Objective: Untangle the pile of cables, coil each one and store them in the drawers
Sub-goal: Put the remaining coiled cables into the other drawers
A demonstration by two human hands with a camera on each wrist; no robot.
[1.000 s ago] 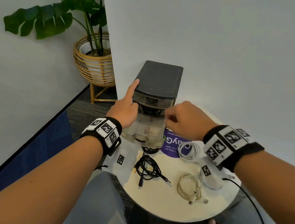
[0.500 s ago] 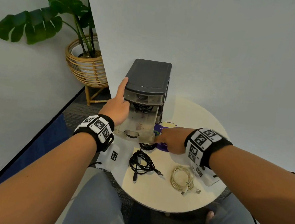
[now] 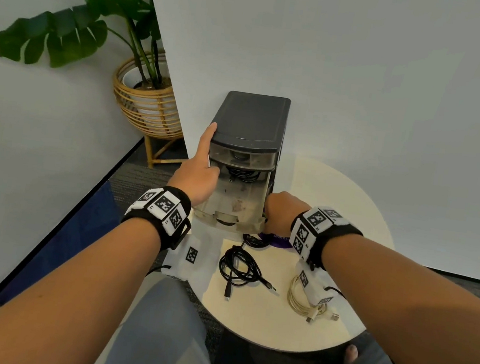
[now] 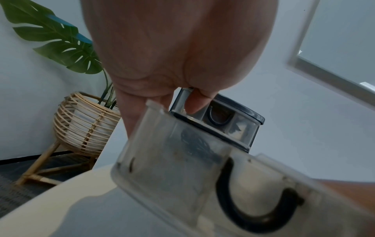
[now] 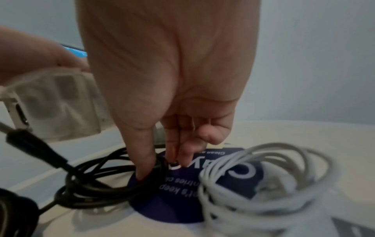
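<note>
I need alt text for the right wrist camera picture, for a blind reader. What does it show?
The right hand reaches down and pinches a coiled black cable lying on a cream table. A coiled white cable sits beside it on a purple sticker.

A round cream table (image 3: 335, 211) carries a purple sticker (image 5: 182, 200) with white lettering. At ten o'clock from it, a leafy green plant (image 3: 70, 31) stands in a woven rattan basket (image 3: 148, 104) on wooden legs, against a pale wall (image 3: 368, 61).
</note>
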